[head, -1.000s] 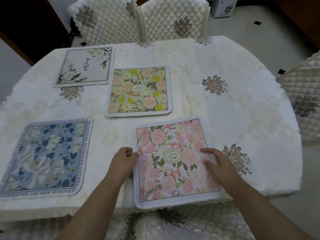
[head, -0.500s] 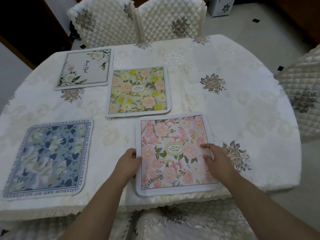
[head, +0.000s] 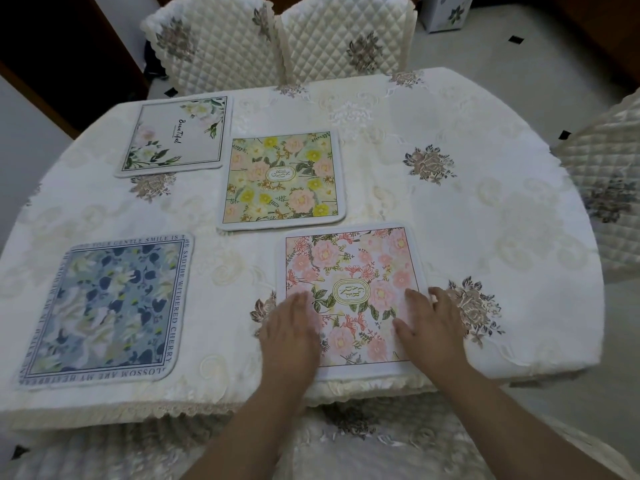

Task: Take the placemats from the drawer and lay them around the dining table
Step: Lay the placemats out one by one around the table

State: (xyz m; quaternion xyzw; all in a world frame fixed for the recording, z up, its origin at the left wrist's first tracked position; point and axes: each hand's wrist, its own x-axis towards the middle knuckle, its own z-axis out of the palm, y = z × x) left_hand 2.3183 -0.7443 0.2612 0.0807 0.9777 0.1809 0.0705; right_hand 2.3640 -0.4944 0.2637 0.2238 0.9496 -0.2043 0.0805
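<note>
Both hands lay flat, fingers spread, gripping nothing: the left hand (head: 294, 336) pressed on the near left edge of the pink mat (head: 349, 299), the right hand (head: 431, 327) on its near right side. That mat sat at the near edge of the desk (head: 502, 216), just in front of the chair (head: 346, 445) below the camera. Three more mats were already down: a blue mat (head: 104, 306) at the near left, a yellow mat (head: 282, 178) towards the middle (oddly central, and nearly touching the pink one's far corner), and a white mat (head: 175, 135) at the far left. The right half of the desk held no mat, so I judged the laying partly done, with the seats there unserved and the yellow mat probably needing a better place.
</note>
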